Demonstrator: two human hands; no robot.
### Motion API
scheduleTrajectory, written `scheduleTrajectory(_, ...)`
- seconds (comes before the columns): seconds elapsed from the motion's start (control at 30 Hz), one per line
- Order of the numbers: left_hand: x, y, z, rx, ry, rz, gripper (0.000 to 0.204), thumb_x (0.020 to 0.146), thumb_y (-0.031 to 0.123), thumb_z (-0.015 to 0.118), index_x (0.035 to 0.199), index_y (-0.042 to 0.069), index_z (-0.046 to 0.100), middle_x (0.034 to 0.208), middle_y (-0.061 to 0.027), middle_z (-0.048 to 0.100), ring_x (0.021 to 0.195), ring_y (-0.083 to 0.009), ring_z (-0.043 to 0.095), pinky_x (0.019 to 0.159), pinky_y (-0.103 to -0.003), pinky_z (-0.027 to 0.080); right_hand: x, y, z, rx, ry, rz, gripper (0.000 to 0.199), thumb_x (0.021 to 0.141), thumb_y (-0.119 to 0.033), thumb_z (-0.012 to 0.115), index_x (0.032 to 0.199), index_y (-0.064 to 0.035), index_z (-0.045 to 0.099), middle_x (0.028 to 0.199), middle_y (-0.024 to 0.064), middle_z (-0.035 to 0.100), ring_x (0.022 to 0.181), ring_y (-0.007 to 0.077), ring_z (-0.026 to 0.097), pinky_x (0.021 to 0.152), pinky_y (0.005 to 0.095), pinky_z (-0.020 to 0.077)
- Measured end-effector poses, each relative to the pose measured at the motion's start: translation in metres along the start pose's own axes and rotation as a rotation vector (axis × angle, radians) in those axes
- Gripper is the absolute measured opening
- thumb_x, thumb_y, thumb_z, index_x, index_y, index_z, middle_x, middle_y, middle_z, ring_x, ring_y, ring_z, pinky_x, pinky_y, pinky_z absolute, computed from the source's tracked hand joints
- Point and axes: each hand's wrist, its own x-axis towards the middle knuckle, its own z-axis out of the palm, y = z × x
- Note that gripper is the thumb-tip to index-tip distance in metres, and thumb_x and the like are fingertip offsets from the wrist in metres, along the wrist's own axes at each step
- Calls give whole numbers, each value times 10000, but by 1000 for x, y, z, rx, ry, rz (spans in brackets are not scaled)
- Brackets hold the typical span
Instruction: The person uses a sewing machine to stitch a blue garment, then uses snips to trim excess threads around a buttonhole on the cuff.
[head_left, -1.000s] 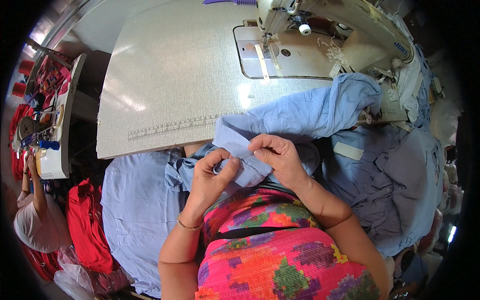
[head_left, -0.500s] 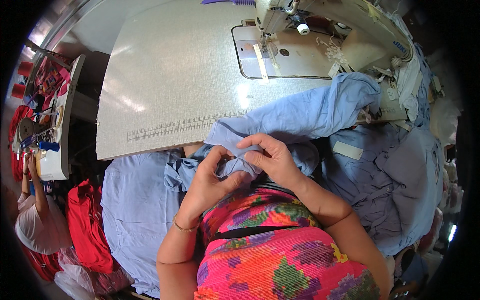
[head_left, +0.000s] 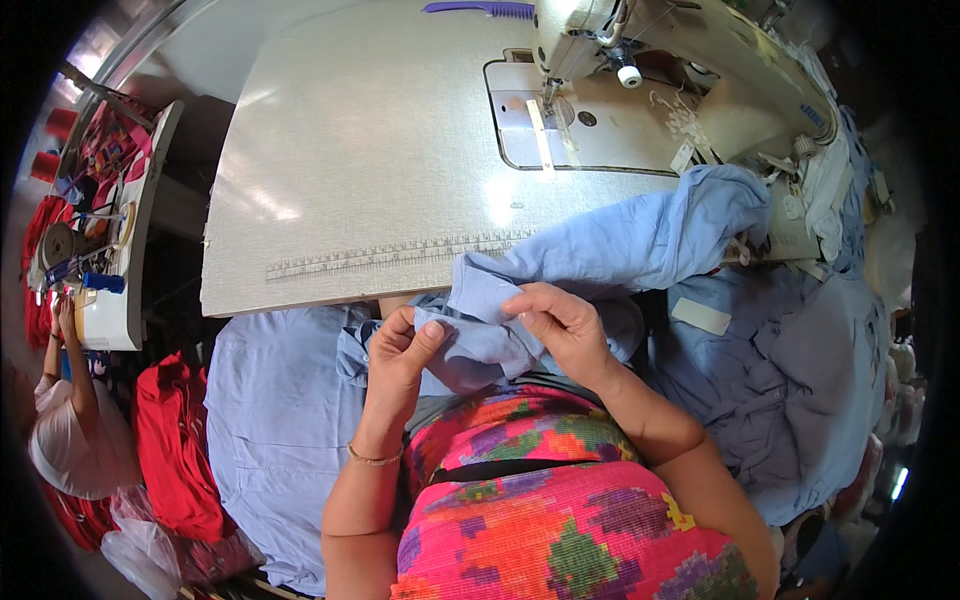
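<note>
The light blue shirt piece (head_left: 480, 325) is lying bunched up in the person's lap, just below the near edge of the bench (head_left: 380, 180). One long part of it is trailing up over the bench's near right corner, toward the sewing machine (head_left: 640, 60). The cloth looks soft, thin and light. It is probably floppy, so it would bend and slide if held loosely. The best place to take it seems to be a folded edge, pinched tight.

The left hand (head_left: 400, 350) is pinching a small fold of the cloth, thumb and fingers pressed together on it. The right hand (head_left: 560, 325) is doing the same on the other side of the fold, its grip closed on the cloth too. The two hands are close, with the fold stretched between them.

More blue shirts (head_left: 270, 400) are piling up on the left and right. A printed ruler (head_left: 400, 257) is running along the bench's near edge. Another person (head_left: 65, 440) is sitting far left.
</note>
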Motion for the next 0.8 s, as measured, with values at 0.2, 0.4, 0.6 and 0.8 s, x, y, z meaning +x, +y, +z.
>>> scheduleTrajectory(0.2, -3, 4, 13, -349, -90, -115, 169, 943, 217, 557, 1011, 62, 567, 956, -28, 634, 887, -108, 585, 821, -274, 460, 8, -12, -9, -317, -162, -92, 198, 871, -29, 570, 1059, -10, 626, 1030, 144, 629, 964, 294, 611, 846, 327, 476)
scheduleTrajectory(0.4, -4, 12, 6, -377, -333, -90, 182, 932, 237, 570, 987, 65, 554, 999, -64, 633, 939, -135, 585, 867, -306, 446, 53, -37, -18, -600, -204, -347, 430, 793, -38, 586, 1218, -27, 530, 1157, 118, 590, 1070, 296, 545, 982, 403, 366)
scheduleTrajectory(0.6, -19, 65, 14, -57, -444, 36, 237, 913, 281, 591, 961, 59, 524, 1061, -208, 623, 928, -209, 618, 812, -340, 489, 66, -50, -29, -487, -742, -93, 317, 763, -52, 594, 1080, -33, 610, 921, 116, 654, 917, 280, 607, 878, 372, 431)
scheduleTrajectory(0.8, -26, 100, 9, 891, -435, 226, 259, 963, 267, 504, 968, 13, 554, 883, -124, 646, 795, -220, 647, 642, -327, 484, 56, -118, -74, -283, -697, -7, 167, 803, -146, 633, 921, -27, 633, 840, 106, 627, 769, 293, 594, 693, 342, 450)
